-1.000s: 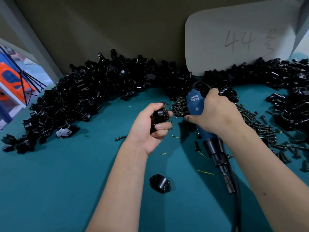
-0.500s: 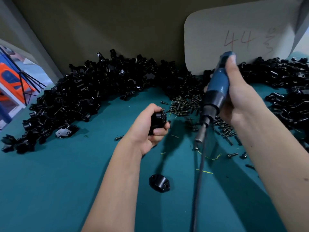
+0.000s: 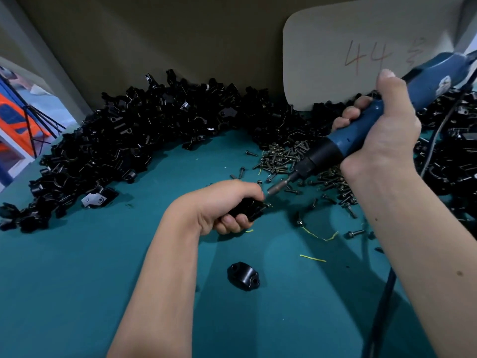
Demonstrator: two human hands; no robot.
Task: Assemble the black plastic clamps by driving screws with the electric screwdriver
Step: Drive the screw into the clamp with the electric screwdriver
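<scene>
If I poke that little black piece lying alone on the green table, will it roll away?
Probably not. The lone black clamp piece lies low with a broad underside on the green mat, so it would likely slide. It looks like stiff, light plastic, and its glossy surface may feel a bit slippery.

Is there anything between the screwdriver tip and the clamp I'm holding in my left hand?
Nothing visible. The electric screwdriver, gripped by the right hand, points its bit at the black clamp held in the left hand, with only open air between tip and clamp.
</scene>
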